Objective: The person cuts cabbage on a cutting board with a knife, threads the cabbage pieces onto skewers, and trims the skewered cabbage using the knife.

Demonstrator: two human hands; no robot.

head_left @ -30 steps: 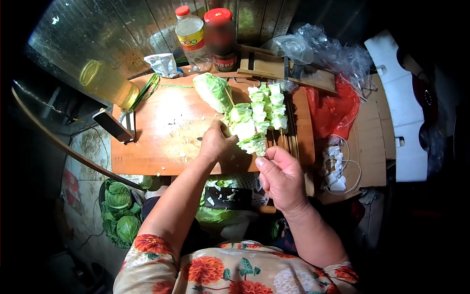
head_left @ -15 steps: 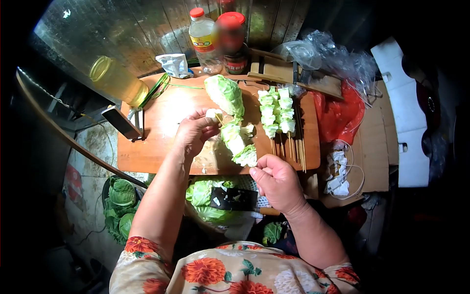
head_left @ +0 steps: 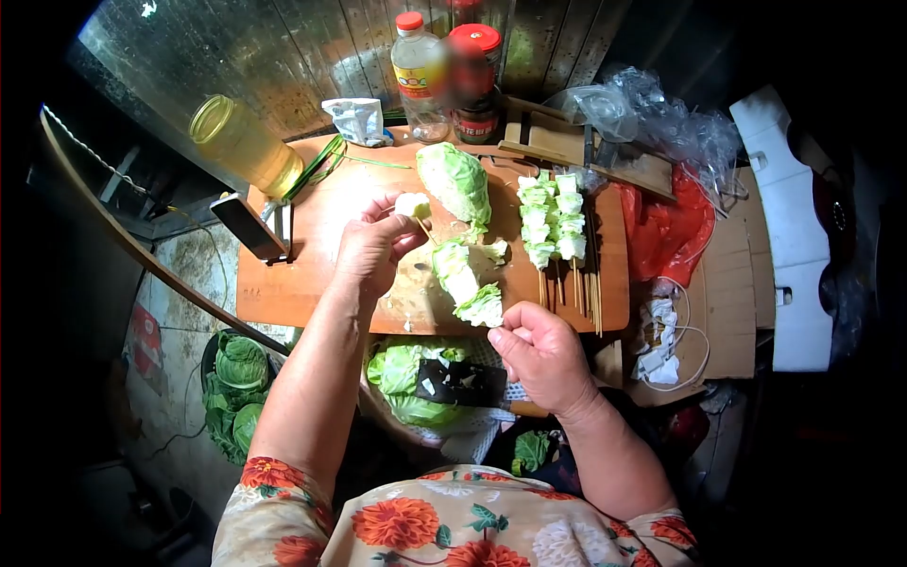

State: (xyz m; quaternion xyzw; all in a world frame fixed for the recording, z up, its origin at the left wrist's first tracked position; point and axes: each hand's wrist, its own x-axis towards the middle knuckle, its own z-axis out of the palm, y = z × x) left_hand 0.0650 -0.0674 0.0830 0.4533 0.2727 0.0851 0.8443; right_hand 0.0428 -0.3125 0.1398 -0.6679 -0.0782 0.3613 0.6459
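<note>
My left hand is closed in a pinch on a thin wooden skewer, with a pale cabbage chunk at its fingertips. From there the skewer slants down to cut cabbage leaf over the cutting board's near part. My right hand pinches the lower edge of a green cabbage leaf piece; whether its fingers also touch the skewer is hidden. Just beyond lies a cut cabbage wedge. Finished-looking cabbage skewers lie to the right, beside several bare skewers.
The wooden cutting board carries a propped phone at its left. A jar of yellow liquid, a plastic bottle and red-lidded jars stand behind. Below the board, a dark-bladed knife lies over cabbage in a basket.
The view has shifted slightly, so the board and its things appear farther right. Both hands keep their pinches, with the leaf pieces between them little changed.
</note>
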